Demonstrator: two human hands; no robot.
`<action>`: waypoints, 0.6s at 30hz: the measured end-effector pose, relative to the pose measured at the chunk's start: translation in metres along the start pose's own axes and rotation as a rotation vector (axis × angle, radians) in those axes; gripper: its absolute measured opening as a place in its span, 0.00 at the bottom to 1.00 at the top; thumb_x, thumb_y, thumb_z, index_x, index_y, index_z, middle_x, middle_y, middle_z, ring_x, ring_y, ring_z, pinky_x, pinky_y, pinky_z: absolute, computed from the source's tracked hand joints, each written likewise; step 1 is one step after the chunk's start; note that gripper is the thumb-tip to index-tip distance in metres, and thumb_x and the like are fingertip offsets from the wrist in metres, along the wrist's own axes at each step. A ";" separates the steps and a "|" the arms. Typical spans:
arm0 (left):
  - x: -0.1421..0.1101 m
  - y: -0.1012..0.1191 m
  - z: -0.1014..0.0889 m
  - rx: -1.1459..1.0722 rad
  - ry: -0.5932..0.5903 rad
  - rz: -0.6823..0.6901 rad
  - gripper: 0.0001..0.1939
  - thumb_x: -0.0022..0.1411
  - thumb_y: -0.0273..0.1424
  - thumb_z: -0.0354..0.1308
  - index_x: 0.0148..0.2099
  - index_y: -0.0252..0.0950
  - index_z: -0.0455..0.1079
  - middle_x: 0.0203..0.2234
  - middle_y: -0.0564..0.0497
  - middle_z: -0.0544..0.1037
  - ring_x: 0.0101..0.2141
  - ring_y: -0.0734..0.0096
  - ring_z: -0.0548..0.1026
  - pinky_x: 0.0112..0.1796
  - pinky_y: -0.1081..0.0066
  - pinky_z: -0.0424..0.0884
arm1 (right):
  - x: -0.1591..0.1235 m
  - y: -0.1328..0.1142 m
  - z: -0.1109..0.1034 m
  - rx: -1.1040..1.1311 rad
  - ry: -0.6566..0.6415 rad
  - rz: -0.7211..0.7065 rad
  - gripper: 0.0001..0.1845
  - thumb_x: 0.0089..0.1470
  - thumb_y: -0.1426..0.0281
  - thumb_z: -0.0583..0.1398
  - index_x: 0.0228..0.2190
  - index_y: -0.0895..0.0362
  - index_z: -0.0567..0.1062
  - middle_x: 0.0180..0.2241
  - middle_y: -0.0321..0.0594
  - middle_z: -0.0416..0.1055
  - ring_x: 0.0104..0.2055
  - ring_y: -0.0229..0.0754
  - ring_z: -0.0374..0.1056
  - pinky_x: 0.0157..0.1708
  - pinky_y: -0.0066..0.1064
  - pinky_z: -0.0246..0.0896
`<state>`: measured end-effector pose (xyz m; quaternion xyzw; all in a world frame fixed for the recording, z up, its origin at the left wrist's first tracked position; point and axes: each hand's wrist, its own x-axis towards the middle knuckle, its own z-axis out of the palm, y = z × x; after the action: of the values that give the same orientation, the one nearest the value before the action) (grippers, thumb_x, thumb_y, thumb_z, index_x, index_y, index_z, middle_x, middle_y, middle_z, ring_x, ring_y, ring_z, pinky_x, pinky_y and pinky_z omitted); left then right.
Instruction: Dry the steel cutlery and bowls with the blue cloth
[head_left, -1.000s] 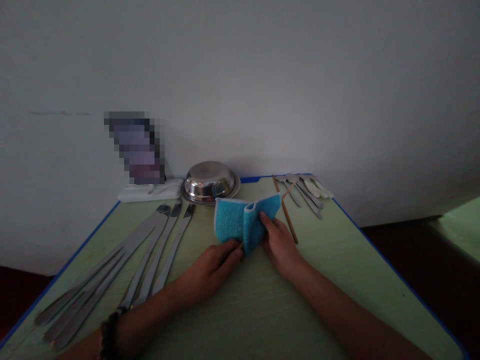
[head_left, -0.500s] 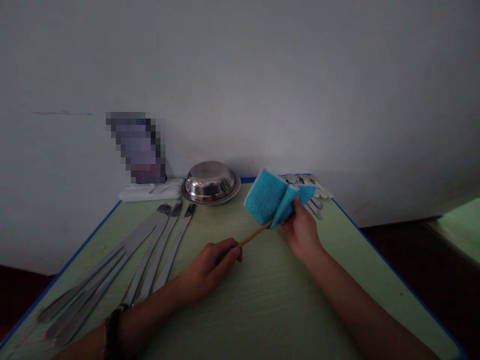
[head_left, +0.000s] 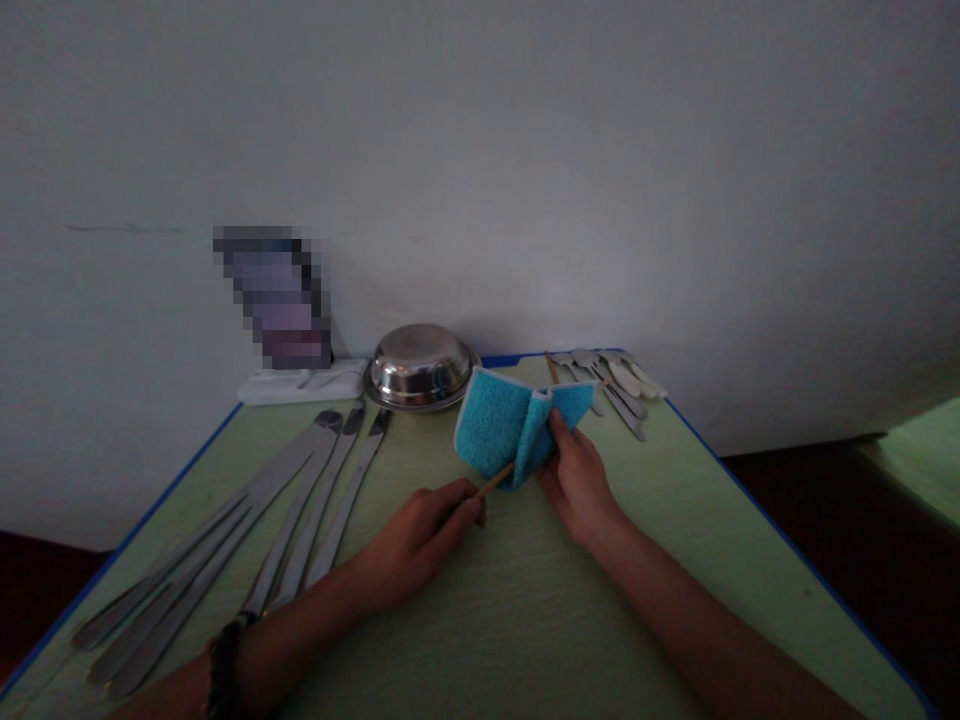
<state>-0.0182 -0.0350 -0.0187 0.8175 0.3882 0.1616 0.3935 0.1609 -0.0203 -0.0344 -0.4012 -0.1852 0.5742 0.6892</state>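
Observation:
My left hand (head_left: pixel 427 535) is closed around one end of a thin brown wooden chopstick (head_left: pixel 495 482) above the middle of the table. The chopstick slants up to the right, and its far part is hidden inside a folded blue cloth (head_left: pixel 491 420) with a pale edge. My right hand (head_left: pixel 577 475) pinches this cloth around the chopstick, thumb on the near side. One flap of the cloth spreads to the left of the fold, and a smaller one sticks out to the right.
Several long metal table knives (head_left: pixel 281 480) lie at the left. An upturned steel bowl (head_left: pixel 421 365) stands by the wall, beside a white tray (head_left: pixel 345 378) and a blurred-out device (head_left: pixel 277 300). Several spoons (head_left: pixel 619 375) and another brown stick (head_left: pixel 553 368) lie at the back right.
My right hand and the cloth have slid down along the chopstick toward my left hand, so less of the stick shows. My left hand has stayed almost still.

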 end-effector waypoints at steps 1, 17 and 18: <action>0.000 0.000 0.000 -0.002 0.000 0.001 0.15 0.65 0.35 0.41 0.34 0.34 0.64 0.20 0.58 0.63 0.22 0.77 0.64 0.25 0.75 0.58 | -0.001 0.000 0.001 -0.002 0.002 0.006 0.12 0.44 0.61 0.62 0.29 0.56 0.72 0.24 0.30 0.71 0.24 0.31 0.64 0.28 0.24 0.61; 0.001 -0.001 0.001 -0.009 0.043 0.022 0.14 0.65 0.36 0.42 0.34 0.34 0.65 0.19 0.58 0.62 0.20 0.77 0.63 0.24 0.76 0.58 | -0.002 0.002 0.003 -0.018 -0.093 0.021 0.10 0.45 0.62 0.62 0.28 0.56 0.72 0.26 0.34 0.74 0.30 0.35 0.69 0.32 0.27 0.65; 0.001 -0.001 0.001 -0.004 0.055 0.026 0.15 0.65 0.36 0.42 0.33 0.34 0.64 0.18 0.58 0.62 0.20 0.77 0.63 0.24 0.76 0.58 | 0.000 -0.002 0.004 -0.003 -0.073 0.010 0.11 0.45 0.62 0.62 0.28 0.56 0.72 0.26 0.34 0.75 0.30 0.36 0.70 0.32 0.27 0.66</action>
<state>-0.0175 -0.0339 -0.0201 0.8169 0.3882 0.1899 0.3820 0.1596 -0.0193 -0.0307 -0.3820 -0.2091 0.5916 0.6785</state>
